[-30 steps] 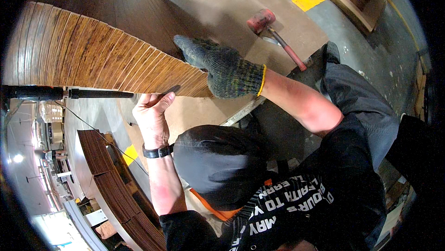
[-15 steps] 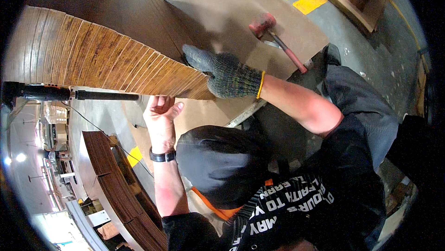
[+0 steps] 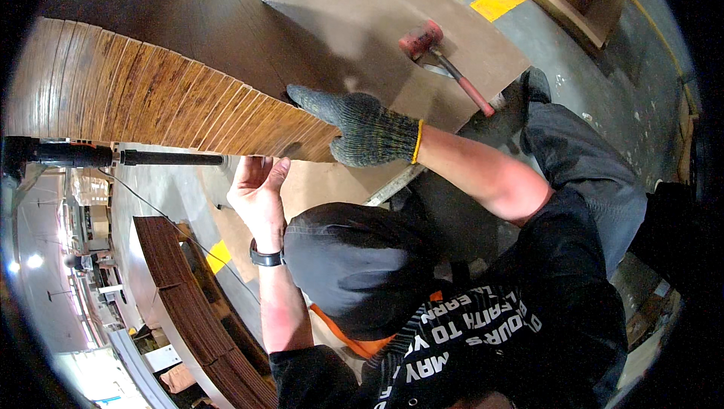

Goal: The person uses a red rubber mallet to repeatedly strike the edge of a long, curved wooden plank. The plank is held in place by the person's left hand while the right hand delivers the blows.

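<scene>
Right hand (image 3: 368,128) clasps the board stack (image 3: 151,92); whether left hand (image 3: 258,198) pinches it, I can't tell. It's gathered, edges slightly uneven.

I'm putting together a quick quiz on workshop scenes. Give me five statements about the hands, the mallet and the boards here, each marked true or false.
1. The gloved hand touches the stack of boards. True.
2. The wristwatch is on the same arm as the glove. False: the watch is on the wrist of the bare hand.
3. The mallet has a reddish head. True.
4. The bare hand is holding the mallet. False: the mallet lies apart from both hands, its head over the brown sheet.
5. The edge of the glove's cuff is yellow. True.
</scene>
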Demonstrator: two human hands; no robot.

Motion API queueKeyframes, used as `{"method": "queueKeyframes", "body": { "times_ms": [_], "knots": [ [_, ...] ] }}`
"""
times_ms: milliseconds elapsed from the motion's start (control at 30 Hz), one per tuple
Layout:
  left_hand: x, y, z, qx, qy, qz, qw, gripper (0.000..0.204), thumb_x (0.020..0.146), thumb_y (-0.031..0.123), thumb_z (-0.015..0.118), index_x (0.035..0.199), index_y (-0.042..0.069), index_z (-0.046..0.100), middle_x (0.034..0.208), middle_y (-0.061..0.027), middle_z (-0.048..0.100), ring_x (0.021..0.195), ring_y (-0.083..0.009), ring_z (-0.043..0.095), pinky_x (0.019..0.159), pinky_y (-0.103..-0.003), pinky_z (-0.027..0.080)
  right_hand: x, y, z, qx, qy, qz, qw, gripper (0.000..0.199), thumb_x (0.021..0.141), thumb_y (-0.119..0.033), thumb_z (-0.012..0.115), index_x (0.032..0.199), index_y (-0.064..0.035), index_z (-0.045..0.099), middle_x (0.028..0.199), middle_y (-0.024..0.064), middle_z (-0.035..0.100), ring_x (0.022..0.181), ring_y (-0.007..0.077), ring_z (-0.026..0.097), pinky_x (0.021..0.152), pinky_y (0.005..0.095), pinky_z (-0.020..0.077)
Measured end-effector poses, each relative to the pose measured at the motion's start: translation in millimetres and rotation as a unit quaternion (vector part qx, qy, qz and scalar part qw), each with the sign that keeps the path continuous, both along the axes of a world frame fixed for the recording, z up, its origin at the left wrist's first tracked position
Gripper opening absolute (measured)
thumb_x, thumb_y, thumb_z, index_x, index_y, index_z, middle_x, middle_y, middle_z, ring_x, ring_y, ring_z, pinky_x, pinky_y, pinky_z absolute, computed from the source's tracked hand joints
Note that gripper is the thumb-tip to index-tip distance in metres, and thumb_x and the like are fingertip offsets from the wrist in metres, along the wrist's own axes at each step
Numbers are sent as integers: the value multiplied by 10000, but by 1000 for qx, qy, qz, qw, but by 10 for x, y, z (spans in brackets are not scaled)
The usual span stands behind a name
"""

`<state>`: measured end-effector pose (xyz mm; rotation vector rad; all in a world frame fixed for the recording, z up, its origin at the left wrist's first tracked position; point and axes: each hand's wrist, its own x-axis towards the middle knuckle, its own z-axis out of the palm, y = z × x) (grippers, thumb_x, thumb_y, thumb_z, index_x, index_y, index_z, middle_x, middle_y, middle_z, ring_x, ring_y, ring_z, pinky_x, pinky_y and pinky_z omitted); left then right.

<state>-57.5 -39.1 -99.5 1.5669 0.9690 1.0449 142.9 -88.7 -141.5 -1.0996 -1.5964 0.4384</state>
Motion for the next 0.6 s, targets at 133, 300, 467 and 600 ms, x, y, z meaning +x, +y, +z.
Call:
{"method": "queueKeyframes", "body": {
  "times_ms": [133, 300, 467, 600],
  "knots": [
    [29, -18, 5, 15, 20, 11, 1000, 469, 743, -127, 675, 1192, -49, 563, 1118, -99, 624, 996, -147, 580, 872, -266, 463, -18, 1, -5, -30, -21, -11, 999, 817, 622, 11, 498, 1411, -3, 285, 1379, 215, 413, 1247, 278, 456, 1019, 330, 390],
    [71, -36, 29, 35, 31, 5, 999, 502, 731, -126, 692, 1208, -55, 551, 1118, -109, 626, 992, -137, 575, 874, -260, 457, -5, 28, 4, 4, -16, -4, 1000, 815, 626, 6, 501, 1410, 8, 277, 1364, 225, 423, 1216, 284, 487, 994, 334, 416],
    [103, -23, 33, 38, 26, 7, 999, 498, 733, -119, 696, 1205, -74, 543, 1168, -146, 603, 1043, -164, 568, 903, -277, 446, 29, 32, 1, -3, -48, -6, 999, 816, 631, 0, 503, 1412, 10, 268, 1343, 230, 442, 1180, 301, 513, 953, 345, 448],
    [114, -33, 44, 48, 46, 18, 998, 484, 732, -112, 701, 1191, -76, 551, 1157, -143, 610, 1032, -160, 571, 899, -276, 447, 17, 34, 17, 14, -43, -12, 999, 815, 639, -1, 505, 1417, 0, 261, 1341, 232, 443, 1173, 306, 517, 946, 352, 452]
  ]
}}
